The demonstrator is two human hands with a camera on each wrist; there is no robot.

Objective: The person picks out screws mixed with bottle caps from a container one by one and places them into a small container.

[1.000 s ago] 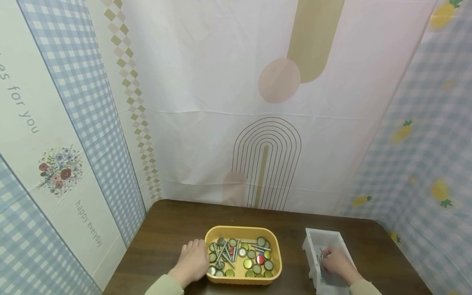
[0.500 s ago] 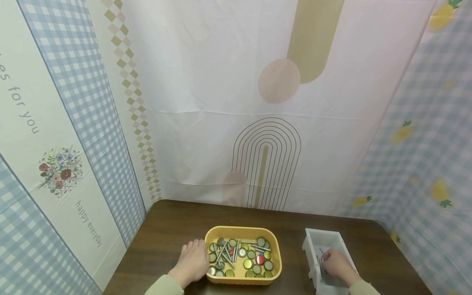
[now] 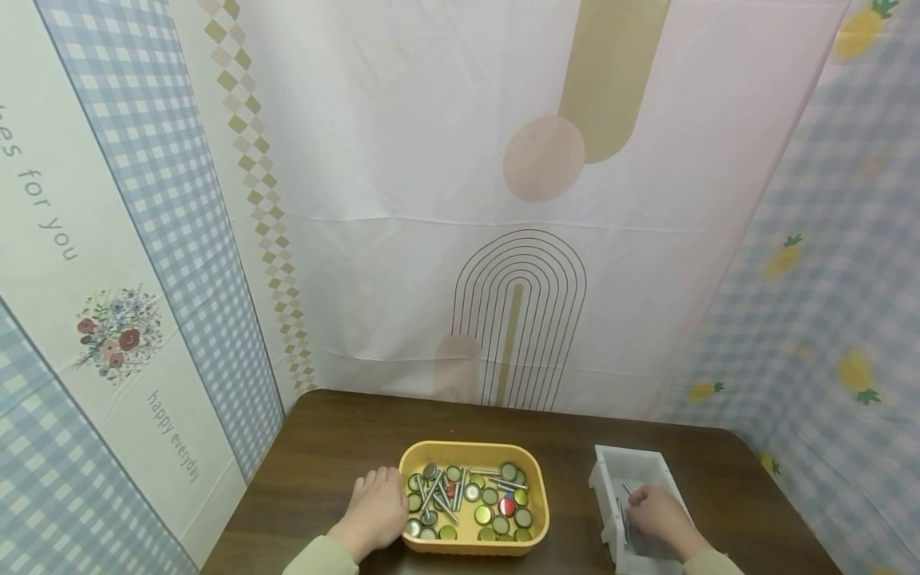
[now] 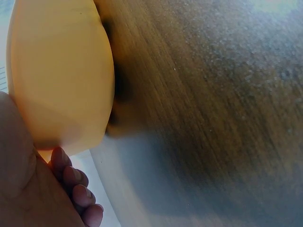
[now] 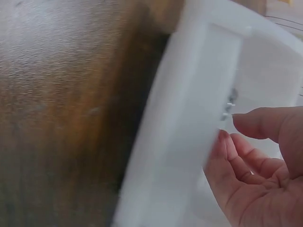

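Observation:
My left hand (image 3: 374,511) rests against the left side of a yellow tub (image 3: 474,547), its fingers touching the wall (image 4: 61,75). The tub holds several bottle caps (image 3: 483,514) and long metal bolts (image 3: 442,505). My right hand (image 3: 657,515) reaches into a white plastic bin (image 3: 605,499), just beside metal bolts (image 3: 621,511) lying along its left side. In the right wrist view, my right hand (image 5: 255,165) has its thumb and index fingertips slightly apart, with nothing visible between them; blurred metal ends (image 5: 229,104) show just past them.
Both containers stand on a dark brown wooden table (image 3: 345,435), with a strip of tabletop between them. A printed white cloth (image 3: 402,279) hangs behind the table, and checked cloths (image 3: 165,200) hang at the sides.
My right hand shifts only very slightly inside the white bin. The left hand, the tub and its contents stay where they were.

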